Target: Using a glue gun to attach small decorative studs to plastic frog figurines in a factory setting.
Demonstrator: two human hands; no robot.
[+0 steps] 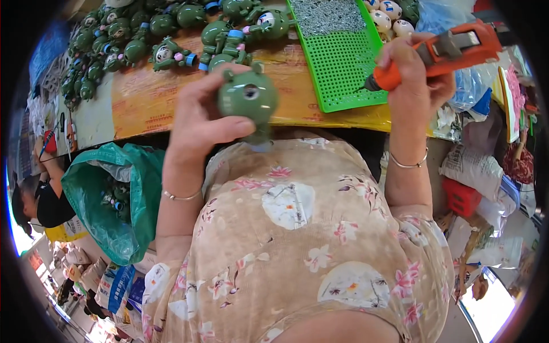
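Observation:
My left hand (194, 120) is closed around a glossy green toy figure (249, 103), its thumb across the lower part. The toy's rounded side with a dark round hole faces up, and its lower end looks blurred. In my right hand (413, 80) is an orange power screwdriver (466, 48), its thin dark bit pointing left over a bright green perforated tray (337, 71). Small silvery screws (331, 17) fill the tray's far end. The toy and the screwdriver bit are well apart.
Many similar green toys (163, 54) crowd the table's far left. White round parts (389, 11) lie beyond the tray. An open green bag (106, 228) with toys inside stands at my left. Another person's arm (52, 114) shows at far left. A red basket (460, 197) sits at right.

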